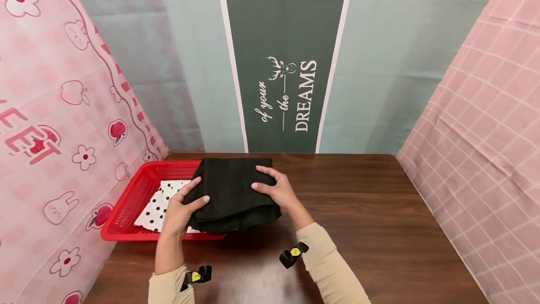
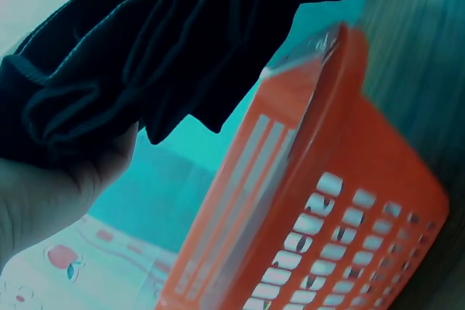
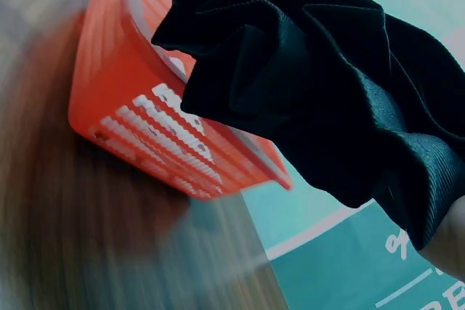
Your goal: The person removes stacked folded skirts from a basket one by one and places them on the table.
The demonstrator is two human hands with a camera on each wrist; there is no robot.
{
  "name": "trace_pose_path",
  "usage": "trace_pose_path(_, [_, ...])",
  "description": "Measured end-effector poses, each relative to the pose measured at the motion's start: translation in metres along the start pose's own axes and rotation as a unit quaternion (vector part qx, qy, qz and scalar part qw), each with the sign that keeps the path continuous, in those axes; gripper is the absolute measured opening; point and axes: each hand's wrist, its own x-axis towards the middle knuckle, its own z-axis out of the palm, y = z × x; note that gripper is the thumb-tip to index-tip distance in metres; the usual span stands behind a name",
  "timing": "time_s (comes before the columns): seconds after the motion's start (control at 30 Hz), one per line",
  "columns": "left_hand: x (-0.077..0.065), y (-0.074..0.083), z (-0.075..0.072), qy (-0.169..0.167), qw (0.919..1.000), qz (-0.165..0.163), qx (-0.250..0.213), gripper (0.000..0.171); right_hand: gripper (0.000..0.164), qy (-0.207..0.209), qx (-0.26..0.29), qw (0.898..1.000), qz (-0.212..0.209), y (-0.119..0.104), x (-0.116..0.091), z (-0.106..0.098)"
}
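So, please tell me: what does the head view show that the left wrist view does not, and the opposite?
Only the head view shows the right hand, the white "DREAMS" lettering and the pink grid cloth.

Only the left wrist view shows the outer slotted wall of the red basket.

Both show that basket, the left hand holding the black cloth, and the wooden table.
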Motion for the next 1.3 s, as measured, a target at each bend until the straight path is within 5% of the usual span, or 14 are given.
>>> trace_pose_path(0.63, [0.024,-0.029,0.066,0.009,0.9990,-0.005,-0.043,0.058,0.054,0.045,-0.046,0.998,0.026,0.017,0.000,-0.063])
trace_pose_path(0.87, [0.042,-0.042,0.088,0.011,0.9992,0.015,0.037,0.053,0.054,0.057,-0.073,0.995,0.026,0.021,0.008,-0.086])
trace_pose_path(1.07, [0.060,-0.057,0.115,-0.014,0.9936,0.029,0.108,0.052,0.054,0.097,-0.039,0.994,0.036,0.035,0.011,-0.115])
trace_pose_path(1.3, [0.076,-0.067,0.127,0.025,0.9877,0.034,0.150,0.052,0.052,0.121,-0.054,0.991,0.030,0.066,0.029,-0.131])
